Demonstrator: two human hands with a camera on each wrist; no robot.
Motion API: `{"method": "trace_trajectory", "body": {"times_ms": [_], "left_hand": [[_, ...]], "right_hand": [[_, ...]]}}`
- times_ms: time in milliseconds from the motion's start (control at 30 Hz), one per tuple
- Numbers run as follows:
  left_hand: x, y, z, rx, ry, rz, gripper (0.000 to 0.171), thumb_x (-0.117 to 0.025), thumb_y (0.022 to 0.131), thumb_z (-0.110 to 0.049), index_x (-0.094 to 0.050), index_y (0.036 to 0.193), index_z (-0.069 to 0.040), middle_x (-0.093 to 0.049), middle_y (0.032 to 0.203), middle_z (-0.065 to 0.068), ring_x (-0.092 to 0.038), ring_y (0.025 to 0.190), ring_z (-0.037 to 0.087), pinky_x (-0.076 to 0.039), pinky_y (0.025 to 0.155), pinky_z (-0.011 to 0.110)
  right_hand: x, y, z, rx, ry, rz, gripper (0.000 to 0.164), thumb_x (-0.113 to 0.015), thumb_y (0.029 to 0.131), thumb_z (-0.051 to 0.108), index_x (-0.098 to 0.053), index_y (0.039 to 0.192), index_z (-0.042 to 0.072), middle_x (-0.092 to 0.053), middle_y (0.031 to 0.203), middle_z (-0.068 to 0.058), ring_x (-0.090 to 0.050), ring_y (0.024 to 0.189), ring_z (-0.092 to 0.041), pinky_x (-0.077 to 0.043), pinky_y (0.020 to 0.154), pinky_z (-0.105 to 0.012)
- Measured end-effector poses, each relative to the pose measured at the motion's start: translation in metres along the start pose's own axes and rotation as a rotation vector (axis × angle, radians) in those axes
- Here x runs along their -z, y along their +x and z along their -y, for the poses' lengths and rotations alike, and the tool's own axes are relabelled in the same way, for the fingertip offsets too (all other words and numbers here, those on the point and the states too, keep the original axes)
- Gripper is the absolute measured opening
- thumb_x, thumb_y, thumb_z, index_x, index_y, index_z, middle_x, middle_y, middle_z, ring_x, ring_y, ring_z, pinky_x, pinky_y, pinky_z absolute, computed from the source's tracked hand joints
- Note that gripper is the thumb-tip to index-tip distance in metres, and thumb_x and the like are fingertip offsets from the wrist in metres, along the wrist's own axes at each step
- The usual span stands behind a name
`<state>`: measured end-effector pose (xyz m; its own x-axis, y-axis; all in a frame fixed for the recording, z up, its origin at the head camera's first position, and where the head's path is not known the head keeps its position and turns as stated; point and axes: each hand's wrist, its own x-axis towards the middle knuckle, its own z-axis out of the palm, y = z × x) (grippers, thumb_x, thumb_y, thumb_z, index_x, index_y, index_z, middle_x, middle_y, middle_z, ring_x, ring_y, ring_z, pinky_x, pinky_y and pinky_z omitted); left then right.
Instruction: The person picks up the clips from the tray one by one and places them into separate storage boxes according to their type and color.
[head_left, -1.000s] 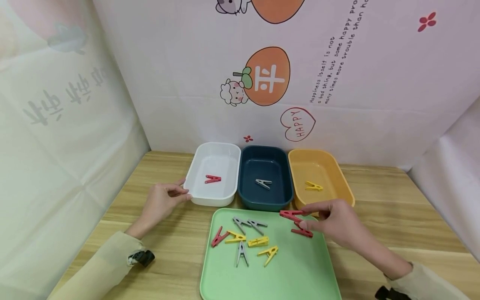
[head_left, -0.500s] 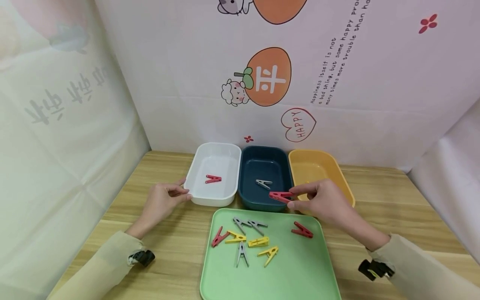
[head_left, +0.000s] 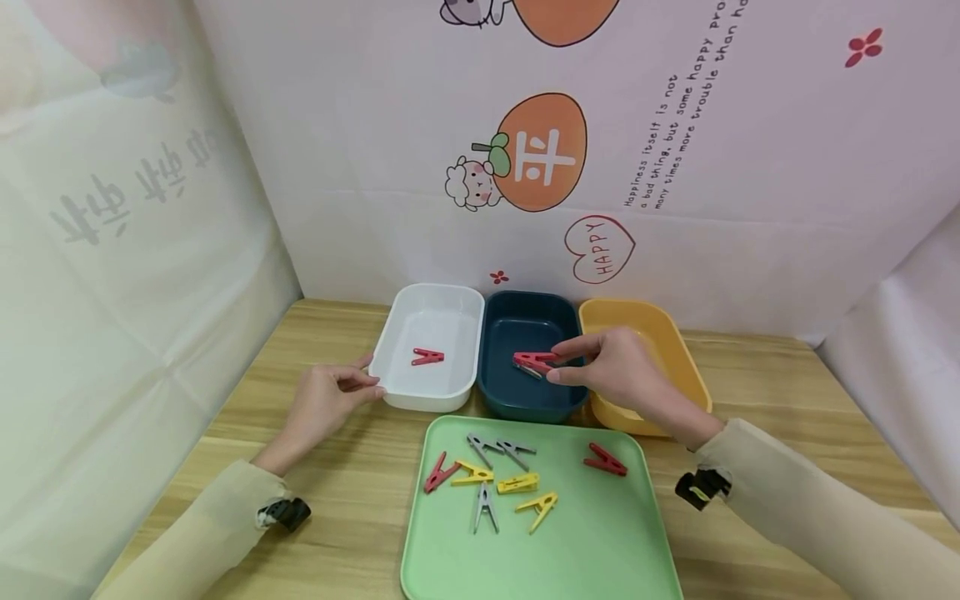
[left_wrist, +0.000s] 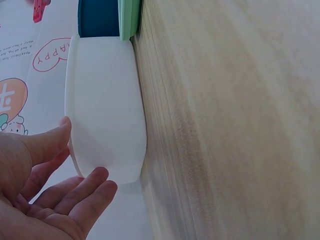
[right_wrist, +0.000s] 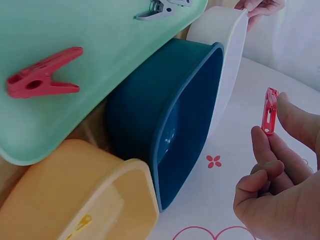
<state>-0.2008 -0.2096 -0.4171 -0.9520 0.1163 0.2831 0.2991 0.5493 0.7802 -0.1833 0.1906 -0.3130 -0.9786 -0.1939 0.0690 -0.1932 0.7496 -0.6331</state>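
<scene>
My right hand (head_left: 622, 371) pinches a red clothespin (head_left: 531, 358) between thumb and fingertips, over the dark blue bin (head_left: 525, 400). Below it, mostly covered in the head view, lies a grey clothespin (head_left: 528, 372) inside that bin. My left hand (head_left: 330, 402) grips the near left corner of the white bin (head_left: 427, 402), thumb at the rim in the left wrist view. One red clothespin (head_left: 427, 357) lies in the white bin. On the green tray (head_left: 585, 558) are several red, grey and yellow clothespins, with a red clothespin (head_left: 604, 460) apart at the right.
The yellow bin (head_left: 686, 367) stands right of the blue one, a yellow clothespin (right_wrist: 80, 227) inside it. All three bins sit side by side before the printed backdrop (head_left: 375, 167). The tray lies just in front of them on the wooden table (head_left: 360, 517).
My right hand has carried the red clothespin from above the tray's right side leftward and away, to over the blue bin. My left hand keeps its hold on the white bin.
</scene>
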Motion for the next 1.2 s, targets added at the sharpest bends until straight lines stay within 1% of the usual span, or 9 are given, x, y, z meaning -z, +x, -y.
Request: {"method": "trace_trajectory", "body": {"times_ms": [200, 333, 433, 500, 667, 767, 833, 1033, 1200], "left_hand": [[0.001, 0.0, 0.001, -0.021, 0.009, 0.0, 0.008, -0.09, 0.085, -0.007, -0.082, 0.089, -0.005, -0.069, 0.129, 0.019, -0.072, 0.114, 0.035, -0.061, 0.076, 0.026], [0.001, 0.0, 0.0, -0.019, 0.003, 0.001, 0.008, -0.089, 0.085, -0.005, -0.082, 0.088, -0.004, -0.069, 0.129, 0.02, -0.071, 0.114, 0.036, -0.061, 0.075, 0.024], [0.0, 0.0, -0.001, -0.012, -0.001, 0.001, 0.008, -0.089, 0.085, -0.004, -0.082, 0.088, -0.003, -0.069, 0.129, 0.02, -0.071, 0.114, 0.036, -0.06, 0.072, 0.021], [0.0, 0.0, -0.001, -0.006, -0.009, 0.0, 0.008, -0.089, 0.085, -0.003, -0.082, 0.088, -0.003, -0.069, 0.129, 0.021, -0.071, 0.115, 0.036, -0.059, 0.071, 0.019], [-0.001, 0.0, -0.001, -0.004, -0.028, -0.001, 0.008, -0.089, 0.084, -0.001, -0.081, 0.088, -0.002, -0.068, 0.129, 0.023, -0.07, 0.115, 0.039, -0.059, 0.071, 0.019], [-0.001, 0.0, -0.001, -0.007, -0.025, -0.001, 0.008, -0.089, 0.084, -0.001, -0.081, 0.088, -0.002, -0.068, 0.129, 0.023, -0.07, 0.115, 0.039, -0.059, 0.072, 0.018], [-0.001, 0.0, 0.0, -0.008, -0.02, -0.001, 0.008, -0.089, 0.084, -0.002, -0.082, 0.088, -0.002, -0.068, 0.13, 0.022, -0.07, 0.115, 0.039, -0.059, 0.071, 0.018], [0.0, 0.0, 0.001, -0.006, -0.016, 0.001, 0.008, -0.089, 0.085, -0.003, -0.082, 0.089, -0.003, -0.068, 0.13, 0.021, -0.07, 0.116, 0.037, -0.059, 0.07, 0.018], [0.0, 0.001, 0.001, -0.021, -0.011, -0.001, 0.008, -0.089, 0.085, -0.004, -0.082, 0.089, -0.003, -0.068, 0.13, 0.021, -0.071, 0.115, 0.038, -0.059, 0.069, 0.019]], "right_hand": [[-0.011, 0.017, 0.008, -0.017, 0.011, 0.029, 0.036, -0.09, 0.087, 0.026, -0.082, 0.117, 0.008, -0.075, 0.09, -0.003, -0.053, 0.074, -0.026, -0.034, 0.053, -0.029], [-0.017, 0.028, 0.013, -0.02, 0.011, 0.025, 0.034, -0.091, 0.086, 0.025, -0.082, 0.115, 0.009, -0.077, 0.097, -0.004, -0.056, 0.08, -0.027, -0.039, 0.054, -0.03], [-0.019, 0.036, 0.017, -0.021, 0.017, 0.022, 0.034, -0.092, 0.086, 0.025, -0.083, 0.114, 0.009, -0.078, 0.102, -0.006, -0.06, 0.09, -0.028, -0.047, 0.06, -0.031], [-0.021, 0.041, 0.02, -0.023, 0.023, 0.024, 0.034, -0.091, 0.086, 0.025, -0.082, 0.115, 0.009, -0.078, 0.108, -0.007, -0.062, 0.098, -0.028, -0.053, 0.067, -0.033], [-0.025, 0.054, 0.025, -0.031, 0.044, 0.034, 0.034, -0.09, 0.088, 0.024, -0.082, 0.117, 0.009, -0.077, 0.116, -0.009, -0.061, 0.108, -0.031, -0.056, 0.083, -0.04], [-0.029, 0.062, 0.028, -0.031, 0.067, 0.042, 0.034, -0.09, 0.088, 0.022, -0.081, 0.117, 0.008, -0.076, 0.115, -0.01, -0.059, 0.109, -0.031, -0.054, 0.086, -0.042], [-0.033, 0.067, 0.03, -0.029, 0.075, 0.049, 0.033, -0.09, 0.088, 0.022, -0.082, 0.116, 0.008, -0.076, 0.113, -0.01, -0.058, 0.108, -0.031, -0.053, 0.085, -0.042], [-0.048, 0.084, 0.034, -0.015, 0.077, 0.051, 0.03, -0.091, 0.087, 0.022, -0.082, 0.113, 0.008, -0.078, 0.11, -0.007, -0.061, 0.103, -0.027, -0.056, 0.083, -0.038], [-0.06, 0.097, 0.038, 0.001, 0.067, 0.059, 0.028, -0.091, 0.087, 0.02, -0.083, 0.111, 0.008, -0.078, 0.107, -0.006, -0.063, 0.102, -0.025, -0.057, 0.081, -0.037]]}}
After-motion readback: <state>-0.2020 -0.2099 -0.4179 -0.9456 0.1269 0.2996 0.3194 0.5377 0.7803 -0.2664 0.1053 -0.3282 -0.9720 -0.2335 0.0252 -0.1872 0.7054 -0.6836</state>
